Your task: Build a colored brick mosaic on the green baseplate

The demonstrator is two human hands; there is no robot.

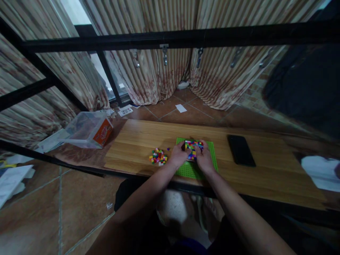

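Observation:
A green baseplate (211, 150) lies on a wooden board (138, 141). A patch of small multicoloured bricks (193, 146) is built on its far part. My left hand (178, 157) rests at the left edge of that patch, fingers curled onto it. My right hand (204, 158) sits close beside it on the right, fingers bent down on the bricks. Whether either hand pinches a single brick is hidden. A loose heap of coloured bricks (158, 157) lies on the board just left of my left hand.
A black phone (241, 150) lies face down right of the baseplate. A clear plastic box with an orange label (89, 130) lies tipped at the board's left end. Black metal bars (170, 37) cross above. Papers lie on the tiled floor at left.

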